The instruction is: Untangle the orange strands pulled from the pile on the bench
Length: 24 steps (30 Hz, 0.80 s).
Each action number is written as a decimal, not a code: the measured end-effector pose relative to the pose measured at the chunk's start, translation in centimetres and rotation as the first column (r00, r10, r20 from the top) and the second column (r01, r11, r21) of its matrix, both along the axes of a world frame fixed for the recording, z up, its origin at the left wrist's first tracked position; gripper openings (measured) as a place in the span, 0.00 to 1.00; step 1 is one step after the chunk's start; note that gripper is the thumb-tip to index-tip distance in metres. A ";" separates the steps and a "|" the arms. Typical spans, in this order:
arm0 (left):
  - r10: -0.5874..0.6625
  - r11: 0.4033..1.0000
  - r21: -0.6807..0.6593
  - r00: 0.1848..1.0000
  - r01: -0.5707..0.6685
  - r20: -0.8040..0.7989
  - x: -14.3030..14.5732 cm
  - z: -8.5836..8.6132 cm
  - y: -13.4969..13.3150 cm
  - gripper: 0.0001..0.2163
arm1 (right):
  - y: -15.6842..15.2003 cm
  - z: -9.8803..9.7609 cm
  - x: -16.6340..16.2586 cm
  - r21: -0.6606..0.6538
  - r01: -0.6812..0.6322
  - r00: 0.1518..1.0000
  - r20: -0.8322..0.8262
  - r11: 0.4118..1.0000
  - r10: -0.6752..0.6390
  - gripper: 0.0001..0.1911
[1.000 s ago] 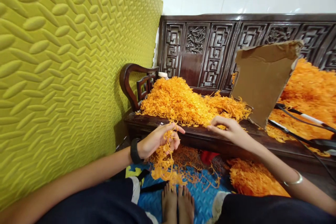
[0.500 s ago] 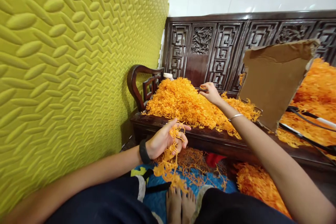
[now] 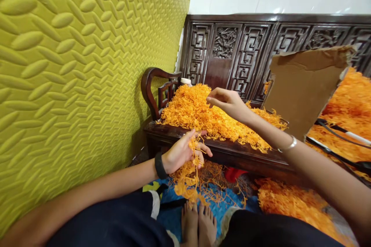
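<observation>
My left hand (image 3: 181,153), palm up with a black band at the wrist, holds a tangled bunch of orange plastic strands (image 3: 187,185). The bunch hangs between thumb and fingers down over my feet. My right hand (image 3: 227,103), with a silver bangle on the wrist, is held in front of the large heap of orange pieces (image 3: 185,104) on the dark wooden bench (image 3: 232,148). Its thumb and fingers are brought together in a pinch. Whatever lies between those fingertips, if anything, cannot be made out.
A cardboard sheet (image 3: 301,81) stands on the bench beside another orange heap (image 3: 352,104) and black-and-white rods (image 3: 353,137). A white-lidded jar (image 3: 186,82) sits behind the first heap. More orange pieces (image 3: 284,200) lie below right. A yellow textured mat (image 3: 87,85) stands on the left.
My right hand has come from the back of the heap, where it held something thin and dark, toward me and slightly left. My left hand keeps the strands, almost unmoved.
</observation>
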<state>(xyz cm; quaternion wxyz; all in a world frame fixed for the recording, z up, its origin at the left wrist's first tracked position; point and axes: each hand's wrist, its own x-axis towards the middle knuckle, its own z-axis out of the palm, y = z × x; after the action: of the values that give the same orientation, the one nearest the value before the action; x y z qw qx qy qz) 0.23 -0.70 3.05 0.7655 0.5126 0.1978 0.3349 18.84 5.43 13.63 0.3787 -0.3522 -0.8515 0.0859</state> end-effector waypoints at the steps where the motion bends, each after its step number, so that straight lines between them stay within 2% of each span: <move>1: 0.003 1.000 0.002 1.000 -0.003 0.004 0.0 -0.1 0.0 0.27 | -1.8 0.3 -0.6 -0.017 -0.053 0.996 0.071 0.998 0.054 0.15; 3: 0.016 1.000 0.017 1.000 -0.017 0.014 0.0 -0.1 0.0 0.26 | -4.8 0.2 -1.6 -0.055 -0.143 0.963 0.223 0.988 0.152 0.17; 5: 0.026 0.999 0.047 0.999 -0.027 0.030 0.2 0.0 -0.2 0.25 | -6.8 -0.6 -2.4 -0.059 -0.168 0.910 0.375 0.984 0.177 0.18; 9: 0.080 0.995 0.057 0.990 -0.087 0.120 0.7 0.1 -0.6 0.18 | -8.0 -3.0 -3.4 0.136 -0.111 0.804 0.594 0.984 0.008 0.18; 11: 0.096 0.993 0.058 0.985 -0.105 0.141 0.9 0.1 -0.6 0.16 | -8.0 -3.9 -3.6 0.208 -0.080 0.787 0.613 0.975 -0.066 0.15; 13: 0.085 0.993 0.067 0.988 -0.094 0.133 1.0 0.0 -0.6 0.16 | -8.1 -4.3 -3.5 0.202 -0.039 0.795 0.599 0.979 -0.092 0.12; 18: 0.101 0.991 0.078 0.987 -0.111 0.126 0.5 0.1 -0.4 0.09 | -8.8 -4.1 -2.5 -0.034 -0.028 0.865 0.499 0.999 0.041 0.05; 24: 0.160 0.982 0.114 0.986 -0.153 -0.054 -0.3 0.9 -0.8 0.14 | -9.0 -3.6 -0.6 -0.338 -0.040 0.946 0.291 0.940 0.145 0.05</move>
<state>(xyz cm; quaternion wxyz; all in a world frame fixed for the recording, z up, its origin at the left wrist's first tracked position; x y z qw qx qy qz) -0.07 -1.50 3.97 0.7009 0.5469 0.2428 0.3883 18.28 -3.52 10.02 0.1711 -0.3785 -0.8901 0.1873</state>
